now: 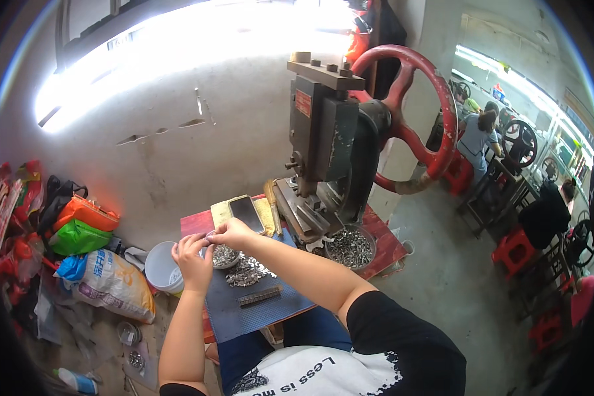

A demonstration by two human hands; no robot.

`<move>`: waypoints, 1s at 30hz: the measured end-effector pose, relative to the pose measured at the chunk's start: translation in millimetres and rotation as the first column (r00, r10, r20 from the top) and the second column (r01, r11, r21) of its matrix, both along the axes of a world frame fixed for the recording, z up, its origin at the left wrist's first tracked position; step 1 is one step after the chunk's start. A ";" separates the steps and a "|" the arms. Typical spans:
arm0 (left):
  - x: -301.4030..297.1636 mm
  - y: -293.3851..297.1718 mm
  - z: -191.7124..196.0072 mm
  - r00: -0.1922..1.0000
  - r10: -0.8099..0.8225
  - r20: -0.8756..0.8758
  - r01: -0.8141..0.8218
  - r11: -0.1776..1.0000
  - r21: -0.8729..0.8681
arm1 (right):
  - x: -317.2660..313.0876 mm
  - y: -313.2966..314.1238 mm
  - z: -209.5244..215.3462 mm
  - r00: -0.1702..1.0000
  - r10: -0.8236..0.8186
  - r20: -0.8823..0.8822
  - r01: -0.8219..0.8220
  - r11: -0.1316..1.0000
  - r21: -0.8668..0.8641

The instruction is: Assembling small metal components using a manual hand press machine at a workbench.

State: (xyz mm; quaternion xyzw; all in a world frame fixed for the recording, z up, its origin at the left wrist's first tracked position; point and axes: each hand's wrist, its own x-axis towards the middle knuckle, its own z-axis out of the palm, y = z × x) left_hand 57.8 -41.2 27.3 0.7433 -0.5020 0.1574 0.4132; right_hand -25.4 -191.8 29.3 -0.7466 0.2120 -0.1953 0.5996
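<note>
On the dark blue mat (244,310) lies a grey bar (259,296) beside a heap of small metal pieces (247,272). Above it, the left hand (193,259) and right hand (231,232) pinch one tiny piece together over a small bowl (225,257). Behind stands a press (327,142) with a red wheel (412,115).

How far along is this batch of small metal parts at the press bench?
Done, it seems: a round tray under the red-wheeled press already holds many small metal parts. In hand: the left hand and right hand meet over a small bowl, pinching something too small to tell. Left: a loose pile of parts lies on the blue mat, beside a dark metal bar.
</note>
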 end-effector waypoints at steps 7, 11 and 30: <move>-3.2 6.5 11.6 0.999 0.022 0.025 -0.022 1.000 0.008 | 5.0 0.1 -4.4 0.999 0.009 0.048 -0.012 0.997 0.073; -2.5 13.4 13.3 0.999 0.044 -0.005 -0.044 0.999 0.033 | -0.8 0.2 0.8 0.993 0.099 0.070 -0.103 0.994 0.047; -50.1 45.2 0.7 0.959 -0.164 -0.231 0.153 0.986 -0.064 | -65.4 -3.0 -22.2 0.996 0.027 -0.084 -0.029 0.999 -0.018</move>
